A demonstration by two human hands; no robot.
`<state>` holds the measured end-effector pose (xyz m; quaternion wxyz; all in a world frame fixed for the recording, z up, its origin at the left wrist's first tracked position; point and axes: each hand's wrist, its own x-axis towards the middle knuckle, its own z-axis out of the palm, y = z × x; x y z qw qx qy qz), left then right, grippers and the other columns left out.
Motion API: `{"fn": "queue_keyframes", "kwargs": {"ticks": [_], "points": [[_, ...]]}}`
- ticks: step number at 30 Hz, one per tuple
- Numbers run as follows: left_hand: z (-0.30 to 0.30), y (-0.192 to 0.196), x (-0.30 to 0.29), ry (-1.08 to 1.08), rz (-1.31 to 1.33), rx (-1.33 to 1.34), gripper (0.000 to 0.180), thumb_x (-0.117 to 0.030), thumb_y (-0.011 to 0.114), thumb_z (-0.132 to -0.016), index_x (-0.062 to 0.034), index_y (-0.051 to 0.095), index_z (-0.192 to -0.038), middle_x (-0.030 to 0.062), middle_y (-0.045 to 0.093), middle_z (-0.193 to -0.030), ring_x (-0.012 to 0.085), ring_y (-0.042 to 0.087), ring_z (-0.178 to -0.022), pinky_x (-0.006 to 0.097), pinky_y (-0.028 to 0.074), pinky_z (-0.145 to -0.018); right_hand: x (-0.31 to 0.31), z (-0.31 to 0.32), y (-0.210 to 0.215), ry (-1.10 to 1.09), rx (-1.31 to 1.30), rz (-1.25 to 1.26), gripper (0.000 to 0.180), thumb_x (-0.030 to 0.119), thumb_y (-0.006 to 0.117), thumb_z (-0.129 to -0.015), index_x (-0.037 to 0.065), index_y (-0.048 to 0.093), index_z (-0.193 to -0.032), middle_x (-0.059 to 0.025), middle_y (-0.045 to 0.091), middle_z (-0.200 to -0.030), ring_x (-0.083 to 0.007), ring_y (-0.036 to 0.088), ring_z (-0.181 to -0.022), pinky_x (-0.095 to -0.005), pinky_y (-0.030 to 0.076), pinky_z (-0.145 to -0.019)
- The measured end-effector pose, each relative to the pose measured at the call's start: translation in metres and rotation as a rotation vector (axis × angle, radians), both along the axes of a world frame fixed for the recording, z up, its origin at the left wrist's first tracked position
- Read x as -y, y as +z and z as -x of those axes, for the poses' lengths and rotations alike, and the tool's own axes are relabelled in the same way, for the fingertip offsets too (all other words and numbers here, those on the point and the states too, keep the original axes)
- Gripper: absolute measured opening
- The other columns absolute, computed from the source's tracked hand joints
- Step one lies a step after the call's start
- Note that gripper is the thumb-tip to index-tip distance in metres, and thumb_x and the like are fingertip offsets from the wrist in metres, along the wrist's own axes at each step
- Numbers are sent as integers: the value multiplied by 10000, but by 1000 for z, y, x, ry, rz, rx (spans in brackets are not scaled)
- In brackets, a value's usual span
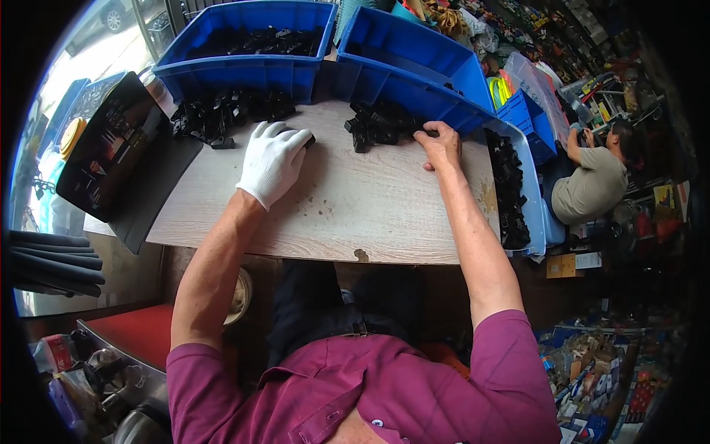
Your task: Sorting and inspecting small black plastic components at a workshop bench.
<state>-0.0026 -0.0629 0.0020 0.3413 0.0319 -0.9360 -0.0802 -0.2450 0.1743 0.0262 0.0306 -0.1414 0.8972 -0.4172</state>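
One gloved left hand (274, 164), closed over a black part (310, 140), just right of the left pile (214, 117), well apart from the bare right hand (444, 150). Right fingers curled beside the right pile (376, 127); cannot tell whether gripping anything. Beyond, blue bins (237, 80); far left, a tablet (111, 152); beneath, a pale table (370, 211).

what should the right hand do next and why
Probably close its fingertips on one black part and draw it from the right-hand pile: the bare right hand is already at that pile's edge, beside the blue bin, while the gloved left hand has a black piece at its fingers.
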Motion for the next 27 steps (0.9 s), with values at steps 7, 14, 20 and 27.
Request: {"fn": "queue_keyframes", "kwargs": {"ticks": [7,14,20,27], "points": [[2,0,-1,-17,-28,-17,220,-61,692,-852,-55,740,-1066,111,765,-1035,309,685,-1013,439,502,-950,-21,-2,-7,-69,207,90,288,278,823,-847,36,696,-937,-19,546,-650,-111,481,-437,-294,476,-388],[0,-1,0,-12,-19,-69,177,-81,679,-862,-77,736,-1030,88,768,-976,297,690,-955,436,498,-914,-37,-49,11,-2,365,47,423,439,808,-866,40,670,-886,-6,504,-580,-105,434,-389,-298,474,-382],[0,0,-1,-16,-39,-67,174,-85,680,-863,-78,737,-1028,104,757,-941,308,689,-948,440,507,-895,-48,-65,12,101,422,157,371,379,809,-878,46,667,-954,6,530,-581,-92,475,-390,-289,485,-382],[-1,3,-2,-7,-17,-125,171,-86,676,-871,-80,732,-1033,105,739,-898,313,682,-931,450,509,-878,-48,-66,9,223,355,299,545,83,746,-833,40,592,-1354,16,533,-603,-79,473,-391,-275,493,-370]]}}
